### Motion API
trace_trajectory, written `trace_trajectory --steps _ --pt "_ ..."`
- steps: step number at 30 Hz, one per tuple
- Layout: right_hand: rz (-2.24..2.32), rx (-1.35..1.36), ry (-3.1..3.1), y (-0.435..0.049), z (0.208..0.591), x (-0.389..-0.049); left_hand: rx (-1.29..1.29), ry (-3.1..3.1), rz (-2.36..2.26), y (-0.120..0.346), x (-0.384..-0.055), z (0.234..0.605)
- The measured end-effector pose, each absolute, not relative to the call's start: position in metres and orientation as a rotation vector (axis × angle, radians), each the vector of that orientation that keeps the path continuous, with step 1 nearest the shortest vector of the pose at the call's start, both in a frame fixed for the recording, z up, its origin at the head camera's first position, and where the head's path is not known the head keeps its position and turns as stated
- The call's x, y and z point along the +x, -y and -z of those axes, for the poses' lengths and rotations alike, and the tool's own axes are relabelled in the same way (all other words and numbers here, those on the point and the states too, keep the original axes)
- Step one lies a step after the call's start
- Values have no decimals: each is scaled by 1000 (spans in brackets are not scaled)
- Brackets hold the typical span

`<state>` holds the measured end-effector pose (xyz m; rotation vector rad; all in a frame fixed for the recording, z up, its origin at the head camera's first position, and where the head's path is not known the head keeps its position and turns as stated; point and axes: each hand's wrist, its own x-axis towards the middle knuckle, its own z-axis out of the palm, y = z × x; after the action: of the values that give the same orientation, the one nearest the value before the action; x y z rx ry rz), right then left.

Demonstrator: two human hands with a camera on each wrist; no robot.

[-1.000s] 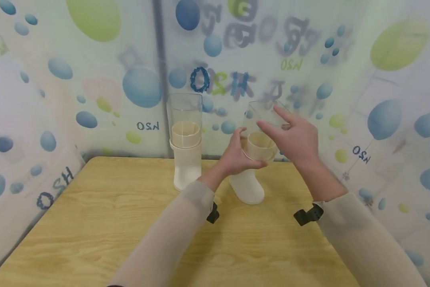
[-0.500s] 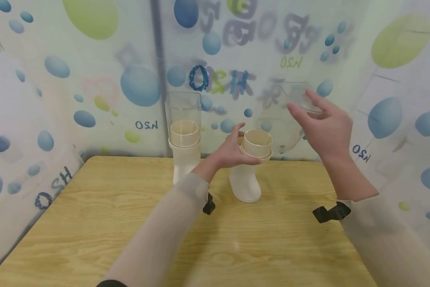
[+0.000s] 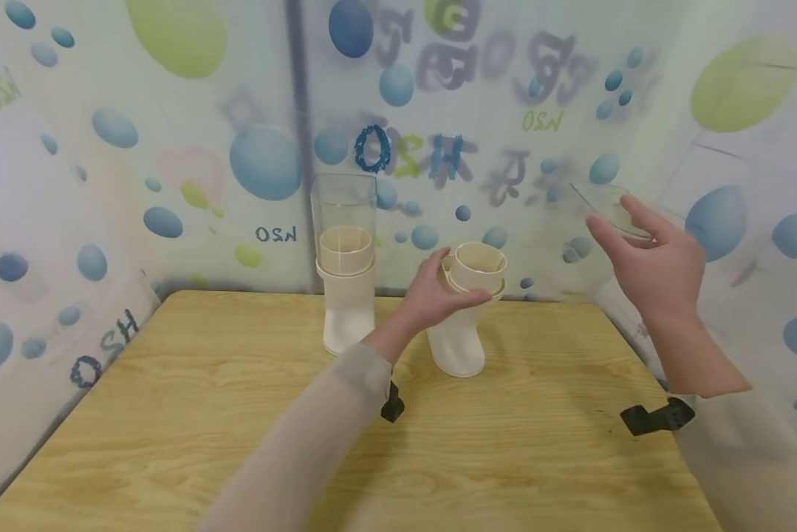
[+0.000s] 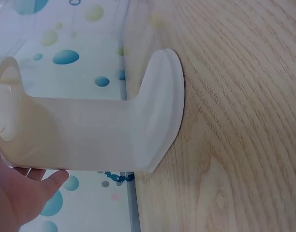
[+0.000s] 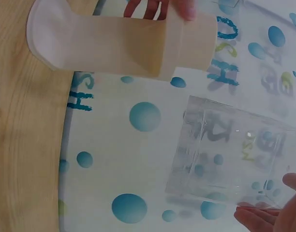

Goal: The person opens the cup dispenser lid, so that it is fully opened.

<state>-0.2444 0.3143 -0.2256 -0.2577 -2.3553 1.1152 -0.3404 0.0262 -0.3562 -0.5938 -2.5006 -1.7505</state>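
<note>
Container [image 5: 230,152], clear and boxy, is grasped aloft by right hand [image 3: 664,275], apart from white boot-shaped base [image 3: 456,349], which stands on wood-grain table [image 3: 219,384], gripped near its top by left hand [image 3: 431,295]; best to brace base firmly, squeezing container only lightly.

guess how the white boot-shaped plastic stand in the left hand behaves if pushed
The stand seems stiff, with straight walls beside the gripping left hand. Tall over a small foot, it may tip; its smooth surface could be slippery.
</note>
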Motion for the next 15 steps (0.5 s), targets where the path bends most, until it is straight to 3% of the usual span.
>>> trace_trajectory --steps 15 --pt "-870 -247 2617 -362 323 -284 -613 2461 1815 -29 -353 358"
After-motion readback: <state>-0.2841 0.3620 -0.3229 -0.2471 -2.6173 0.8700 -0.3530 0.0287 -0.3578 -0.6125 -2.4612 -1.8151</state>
